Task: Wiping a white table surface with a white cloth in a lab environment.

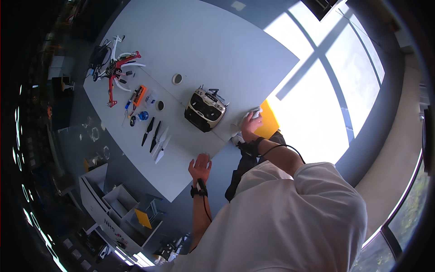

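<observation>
My left hand (200,168) rests at the near edge of the pale table (217,50), palm down with fingers stretched out, holding nothing. My right hand (250,126) is at the table's right edge, its fingers closed around a small whitish crumpled thing (257,112) that looks like a cloth or tissue. Between and beyond both hands sits a radio transmitter (206,109), beige and black with sticks and antennas. To the left lie two black propellers (148,131) and two white propellers (162,147), side by side.
At the far left stands a red and white drone frame (117,72) with wires. Nearer lie an orange tool or case (139,95), a blue coil (143,115) and two tape rolls (177,79). A yellow panel (268,119) is beside my right hand. Open drawers (120,199) stand lower left.
</observation>
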`<act>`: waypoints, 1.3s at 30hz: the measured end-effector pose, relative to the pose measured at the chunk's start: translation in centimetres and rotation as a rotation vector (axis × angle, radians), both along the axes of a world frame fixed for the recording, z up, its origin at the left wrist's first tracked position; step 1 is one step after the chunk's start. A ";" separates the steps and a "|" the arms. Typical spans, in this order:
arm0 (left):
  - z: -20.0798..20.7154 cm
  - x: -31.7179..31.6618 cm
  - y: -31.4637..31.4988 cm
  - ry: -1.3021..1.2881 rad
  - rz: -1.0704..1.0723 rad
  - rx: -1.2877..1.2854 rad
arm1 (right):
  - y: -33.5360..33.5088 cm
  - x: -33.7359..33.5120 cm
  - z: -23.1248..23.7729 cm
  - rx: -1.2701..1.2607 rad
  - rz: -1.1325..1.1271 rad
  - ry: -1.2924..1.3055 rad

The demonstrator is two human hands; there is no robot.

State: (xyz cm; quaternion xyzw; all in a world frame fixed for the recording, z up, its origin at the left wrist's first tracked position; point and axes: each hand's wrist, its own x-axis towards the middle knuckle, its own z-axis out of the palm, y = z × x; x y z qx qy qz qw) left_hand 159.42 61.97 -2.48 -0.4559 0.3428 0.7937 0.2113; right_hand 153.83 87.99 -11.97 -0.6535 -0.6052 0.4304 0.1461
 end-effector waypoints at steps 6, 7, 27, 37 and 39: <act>-1.0 1.9 -3.3 -0.065 0.070 -0.007 | 6.1 -2.0 0.1 0.344 0.189 0.099; -1.0 1.9 -3.3 -0.067 0.062 0.004 | 9.1 -3.0 -0.3 0.474 0.200 0.050; -2.7 3.1 -8.8 -0.058 0.024 -0.007 | -8.2 5.7 2.8 0.804 1.616 0.047; -3.4 2.8 -8.5 -0.060 -0.080 -0.035 | -4.4 5.3 2.5 0.865 1.687 0.206; -3.2 2.8 -8.2 -0.085 -0.069 -0.101 | -0.8 5.4 2.1 0.796 1.457 0.149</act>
